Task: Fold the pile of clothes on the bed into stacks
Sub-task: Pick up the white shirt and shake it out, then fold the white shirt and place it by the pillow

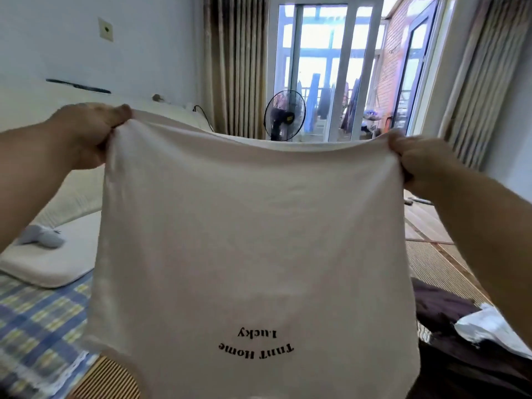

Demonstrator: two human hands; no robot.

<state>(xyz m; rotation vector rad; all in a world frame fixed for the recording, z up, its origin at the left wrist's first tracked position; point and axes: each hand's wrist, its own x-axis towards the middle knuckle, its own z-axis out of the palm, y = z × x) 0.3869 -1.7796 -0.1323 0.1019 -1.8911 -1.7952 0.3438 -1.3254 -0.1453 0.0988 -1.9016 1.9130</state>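
A white T-shirt [253, 240] is held up above the bed [40, 315], stretched between both hands: one upper corner is pinched by the left hand [89, 131], the other by the right hand [417, 159].

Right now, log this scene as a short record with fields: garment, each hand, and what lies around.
garment: white T-shirt, held up and spread out, its black print upside down near the bottom
left hand: grips the shirt's upper left corner
right hand: grips the upper right corner
nearby: dark clothes at right, white pillow at left, plaid sheet
background: standing fan by the glass door
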